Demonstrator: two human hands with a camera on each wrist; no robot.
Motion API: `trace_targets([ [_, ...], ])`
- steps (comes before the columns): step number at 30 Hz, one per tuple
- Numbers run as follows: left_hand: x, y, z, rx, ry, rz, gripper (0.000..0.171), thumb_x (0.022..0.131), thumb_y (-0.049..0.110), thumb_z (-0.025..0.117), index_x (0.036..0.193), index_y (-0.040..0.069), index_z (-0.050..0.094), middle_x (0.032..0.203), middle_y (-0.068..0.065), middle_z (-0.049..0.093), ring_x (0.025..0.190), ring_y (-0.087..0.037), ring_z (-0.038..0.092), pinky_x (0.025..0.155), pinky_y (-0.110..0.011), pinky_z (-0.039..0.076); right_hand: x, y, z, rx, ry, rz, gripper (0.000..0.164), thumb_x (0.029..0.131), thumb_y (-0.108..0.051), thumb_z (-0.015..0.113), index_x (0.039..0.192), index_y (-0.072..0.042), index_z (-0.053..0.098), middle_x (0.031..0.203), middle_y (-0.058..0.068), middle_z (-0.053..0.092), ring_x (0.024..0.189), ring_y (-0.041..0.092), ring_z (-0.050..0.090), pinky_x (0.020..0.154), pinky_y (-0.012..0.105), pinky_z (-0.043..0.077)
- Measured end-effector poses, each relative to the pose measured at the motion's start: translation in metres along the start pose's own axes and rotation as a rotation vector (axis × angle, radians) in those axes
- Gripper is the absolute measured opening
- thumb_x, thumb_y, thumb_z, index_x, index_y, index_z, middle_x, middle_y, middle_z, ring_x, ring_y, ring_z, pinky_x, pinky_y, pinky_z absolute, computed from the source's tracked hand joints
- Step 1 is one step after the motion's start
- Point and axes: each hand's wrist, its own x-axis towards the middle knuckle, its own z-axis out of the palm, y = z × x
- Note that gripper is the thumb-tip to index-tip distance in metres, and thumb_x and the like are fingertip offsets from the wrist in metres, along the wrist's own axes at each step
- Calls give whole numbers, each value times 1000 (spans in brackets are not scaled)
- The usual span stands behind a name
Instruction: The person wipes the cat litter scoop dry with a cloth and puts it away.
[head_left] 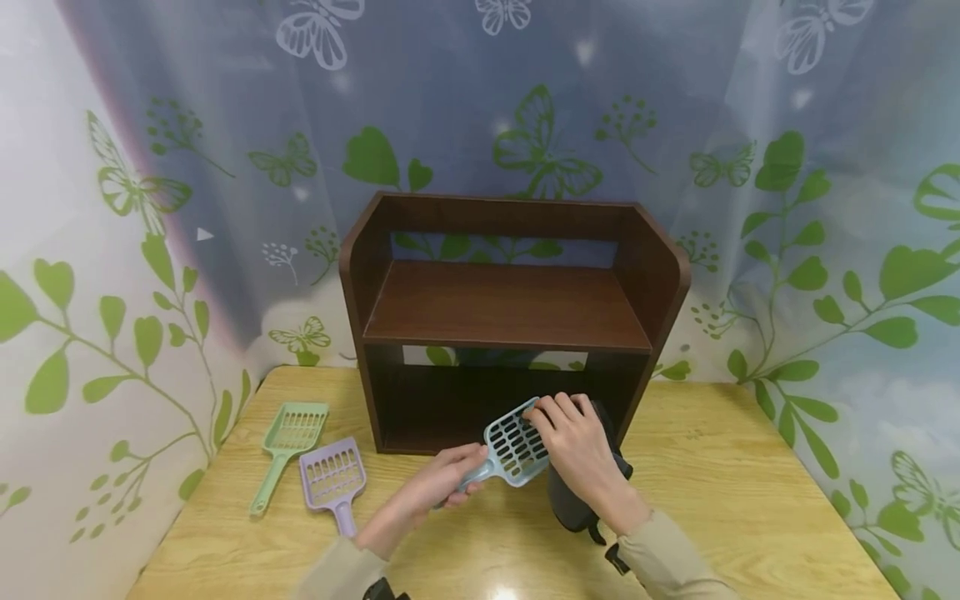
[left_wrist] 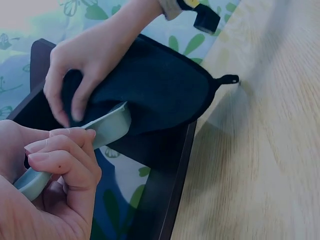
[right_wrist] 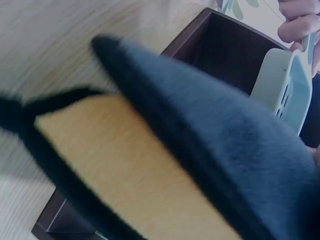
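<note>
My left hand (head_left: 452, 475) grips the handle of a light blue slotted litter scoop (head_left: 517, 442), its head raised in front of the shelf. Close by its right edge, my right hand (head_left: 573, 442) holds a dark padded cloth piece (head_left: 572, 500) with black edging. In the left wrist view, thumb and fingers curl about the near part of this cloth (left_wrist: 160, 82); its rounded end carries a hanging loop (left_wrist: 229, 79). A tan surface (right_wrist: 130, 165) shows between its dark bands in the right wrist view. My right fingertips overlap the scoop's edge in the head view.
A dark brown two-level shelf (head_left: 510, 304) stands at the back of the wooden table (head_left: 720, 483). On the left lie a green litter scoop (head_left: 295, 429) and a purple litter scoop (head_left: 333, 473). A curtain (head_left: 450, 108) with leaves and butterflies hangs behind.
</note>
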Motion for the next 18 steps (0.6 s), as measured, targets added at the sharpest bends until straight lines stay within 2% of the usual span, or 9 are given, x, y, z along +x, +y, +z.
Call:
trace_targets([
  [4, 0, 0, 2, 14, 15, 11, 42, 110, 36, 42, 125, 0, 57, 73, 3, 48, 51, -4, 32, 45, -17, 26, 5, -1, 1, 12, 36, 50, 41, 113, -10, 31, 101, -8, 70, 98, 6, 64, 85, 24, 55, 79, 42, 48],
  [8, -1, -2, 1, 29, 52, 21, 40, 109, 35, 44, 120, 1, 60, 72, 2, 49, 49, -4, 33, 44, -17, 27, 2, 0, 0, 13, 5, 18, 46, 113, -12, 26, 98, -9, 70, 98, 6, 64, 86, 24, 54, 79, 41, 47],
  [13, -1, -3, -4, -11, 99, 26, 41, 109, 35, 46, 119, -2, 59, 71, 1, 49, 48, -4, 32, 44, -17, 27, -13, -1, -4, 44, -35, -7, 58, 114, -21, 15, 94, -11, 69, 96, 4, 64, 86, 23, 53, 75, 40, 44],
  [15, -2, -3, -6, -23, 107, 23, 44, 108, 36, 47, 124, -4, 58, 71, 1, 49, 48, -4, 31, 44, -16, 26, -21, 0, -6, 78, -39, 31, 47, 113, -21, 27, 94, -13, 70, 97, 2, 65, 85, 21, 53, 74, 38, 44],
  [16, -3, -2, -7, -24, 106, 22, 45, 108, 35, 46, 127, -5, 57, 71, 1, 49, 48, -4, 31, 44, -16, 26, -24, 0, -7, 102, -30, 61, 37, 111, -19, 38, 95, -14, 70, 97, 1, 65, 84, 21, 53, 73, 38, 44],
  [18, -3, -2, -9, -41, 99, 17, 47, 109, 34, 45, 132, -6, 54, 70, 2, 48, 48, -3, 30, 44, -16, 26, -29, 2, -8, 178, 1, 157, 13, 102, -13, 59, 98, -16, 71, 98, -2, 66, 83, 18, 54, 70, 36, 43],
])
